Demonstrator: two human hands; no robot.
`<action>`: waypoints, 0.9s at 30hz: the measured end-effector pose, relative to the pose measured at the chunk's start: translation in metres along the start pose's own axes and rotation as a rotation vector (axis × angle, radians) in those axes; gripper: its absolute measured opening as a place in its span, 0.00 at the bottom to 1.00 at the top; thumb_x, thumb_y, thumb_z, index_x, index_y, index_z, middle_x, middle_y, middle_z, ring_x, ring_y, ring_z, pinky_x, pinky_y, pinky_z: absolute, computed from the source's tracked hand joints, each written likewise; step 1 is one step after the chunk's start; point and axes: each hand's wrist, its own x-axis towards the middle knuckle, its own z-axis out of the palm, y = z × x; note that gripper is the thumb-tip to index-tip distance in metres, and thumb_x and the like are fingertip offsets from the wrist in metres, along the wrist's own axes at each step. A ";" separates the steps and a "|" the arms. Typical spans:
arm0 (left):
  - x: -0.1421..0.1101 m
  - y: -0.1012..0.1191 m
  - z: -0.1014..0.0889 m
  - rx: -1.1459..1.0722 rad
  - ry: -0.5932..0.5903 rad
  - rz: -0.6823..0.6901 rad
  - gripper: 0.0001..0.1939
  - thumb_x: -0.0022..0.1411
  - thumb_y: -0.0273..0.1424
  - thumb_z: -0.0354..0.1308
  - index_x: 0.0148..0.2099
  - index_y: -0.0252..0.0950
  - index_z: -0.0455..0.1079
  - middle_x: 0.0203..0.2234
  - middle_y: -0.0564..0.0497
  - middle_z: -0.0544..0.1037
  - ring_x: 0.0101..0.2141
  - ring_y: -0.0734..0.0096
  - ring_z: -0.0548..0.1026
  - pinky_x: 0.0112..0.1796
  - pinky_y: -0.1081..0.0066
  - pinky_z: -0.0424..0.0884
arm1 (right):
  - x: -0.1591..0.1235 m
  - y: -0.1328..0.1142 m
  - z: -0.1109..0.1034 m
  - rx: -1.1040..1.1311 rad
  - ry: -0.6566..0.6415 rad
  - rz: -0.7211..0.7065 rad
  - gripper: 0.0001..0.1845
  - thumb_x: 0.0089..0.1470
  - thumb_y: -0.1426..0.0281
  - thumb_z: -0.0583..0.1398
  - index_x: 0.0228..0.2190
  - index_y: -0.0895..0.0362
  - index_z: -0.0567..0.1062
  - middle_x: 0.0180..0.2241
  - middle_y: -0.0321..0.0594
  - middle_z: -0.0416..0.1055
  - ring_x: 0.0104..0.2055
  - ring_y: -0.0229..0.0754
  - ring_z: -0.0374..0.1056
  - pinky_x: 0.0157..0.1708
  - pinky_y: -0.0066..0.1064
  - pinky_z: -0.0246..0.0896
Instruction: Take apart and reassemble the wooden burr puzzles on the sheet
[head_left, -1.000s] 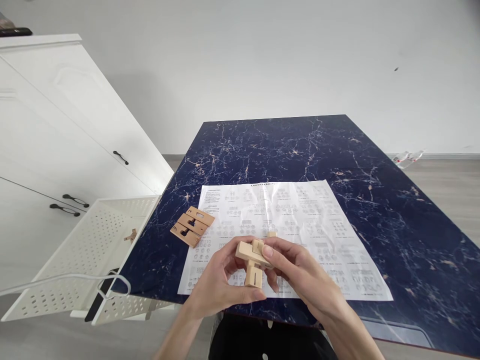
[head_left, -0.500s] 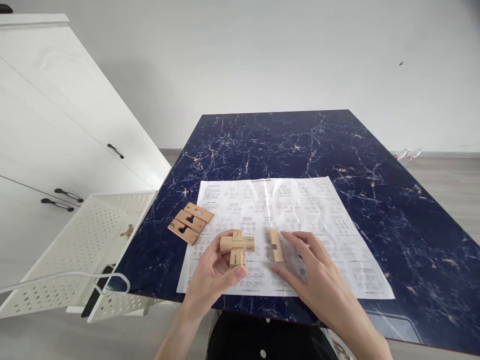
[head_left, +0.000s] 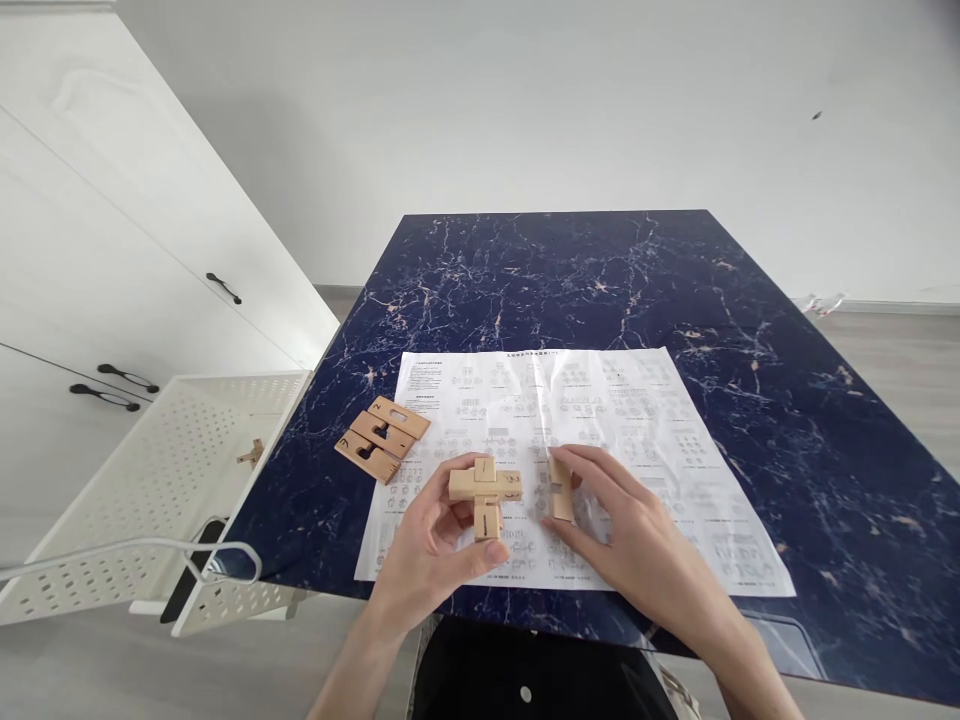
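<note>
My left hand (head_left: pixel 427 545) grips a cross-shaped assembly of pale wooden puzzle pieces (head_left: pixel 485 490) just above the printed instruction sheet (head_left: pixel 637 430). My right hand (head_left: pixel 619 530) pinches a single notched wooden piece (head_left: pixel 559 489) that stands on the sheet right beside the assembly. Three flat notched wooden pieces (head_left: pixel 382 439) lie side by side at the sheet's left edge, apart from both hands.
The sheet lies on a dark blue marbled table (head_left: pixel 570 280). A white perforated basket (head_left: pixel 150 490) hangs off the table's left side with a small wooden piece (head_left: pixel 251 453) inside. White cabinets (head_left: pixel 112 250) stand at the left, a white wall behind.
One second ago both hands held the assembly together. My right hand then let go, reached to the single piece on the sheet and has now closed its fingers on it.
</note>
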 end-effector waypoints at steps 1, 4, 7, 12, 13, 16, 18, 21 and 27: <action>0.000 0.000 0.000 0.001 0.000 0.011 0.37 0.58 0.38 0.78 0.66 0.44 0.68 0.42 0.49 0.79 0.44 0.62 0.79 0.45 0.65 0.77 | -0.001 -0.003 -0.001 0.103 0.000 0.080 0.31 0.66 0.53 0.65 0.66 0.46 0.71 0.63 0.47 0.73 0.57 0.57 0.76 0.56 0.53 0.78; -0.001 0.002 0.003 0.009 -0.005 0.029 0.37 0.58 0.36 0.79 0.65 0.47 0.68 0.41 0.51 0.79 0.42 0.65 0.79 0.46 0.67 0.77 | -0.005 -0.014 -0.004 0.550 -0.105 0.266 0.37 0.61 0.51 0.70 0.66 0.48 0.71 0.56 0.48 0.79 0.54 0.54 0.78 0.57 0.52 0.77; -0.002 0.005 0.005 0.011 -0.026 0.054 0.38 0.57 0.33 0.79 0.66 0.49 0.68 0.38 0.53 0.79 0.40 0.68 0.79 0.45 0.69 0.77 | -0.009 -0.019 -0.004 0.956 -0.272 0.356 0.38 0.57 0.54 0.75 0.65 0.48 0.73 0.52 0.46 0.81 0.57 0.54 0.77 0.61 0.52 0.72; -0.003 0.004 0.005 0.002 -0.021 0.121 0.40 0.54 0.32 0.81 0.65 0.53 0.70 0.39 0.54 0.79 0.41 0.68 0.80 0.46 0.69 0.78 | -0.013 -0.020 0.001 1.160 -0.355 0.408 0.36 0.51 0.57 0.79 0.59 0.45 0.78 0.49 0.43 0.82 0.59 0.55 0.76 0.64 0.53 0.67; -0.003 0.003 0.005 0.000 -0.017 0.131 0.40 0.53 0.32 0.82 0.64 0.53 0.70 0.40 0.54 0.79 0.42 0.67 0.80 0.47 0.69 0.78 | -0.013 -0.020 0.003 1.174 -0.347 0.402 0.35 0.51 0.56 0.79 0.58 0.46 0.78 0.51 0.44 0.82 0.60 0.56 0.76 0.64 0.53 0.67; -0.004 0.002 0.005 0.000 0.001 0.149 0.40 0.53 0.33 0.82 0.64 0.52 0.71 0.41 0.53 0.78 0.41 0.67 0.79 0.46 0.69 0.78 | -0.014 -0.021 0.009 1.189 -0.313 0.375 0.34 0.50 0.56 0.79 0.55 0.46 0.77 0.52 0.45 0.81 0.59 0.56 0.76 0.61 0.51 0.70; -0.004 0.000 0.005 0.000 0.007 0.148 0.40 0.53 0.33 0.82 0.64 0.51 0.71 0.40 0.53 0.78 0.39 0.69 0.78 0.45 0.70 0.78 | -0.014 -0.021 0.012 1.168 -0.281 0.342 0.34 0.50 0.58 0.79 0.54 0.46 0.75 0.49 0.43 0.81 0.55 0.53 0.78 0.55 0.47 0.74; -0.004 -0.001 0.004 0.004 0.001 0.145 0.40 0.54 0.33 0.82 0.65 0.48 0.70 0.38 0.53 0.78 0.37 0.70 0.76 0.43 0.70 0.77 | -0.013 -0.023 0.017 1.043 -0.202 0.330 0.39 0.49 0.58 0.80 0.57 0.46 0.71 0.39 0.38 0.79 0.44 0.48 0.79 0.48 0.42 0.78; -0.004 -0.001 0.004 -0.007 0.005 0.090 0.39 0.56 0.31 0.80 0.66 0.47 0.69 0.39 0.52 0.79 0.37 0.70 0.74 0.43 0.70 0.76 | -0.011 -0.028 0.024 0.592 0.046 0.221 0.22 0.59 0.53 0.73 0.50 0.49 0.80 0.46 0.41 0.74 0.36 0.42 0.77 0.40 0.37 0.82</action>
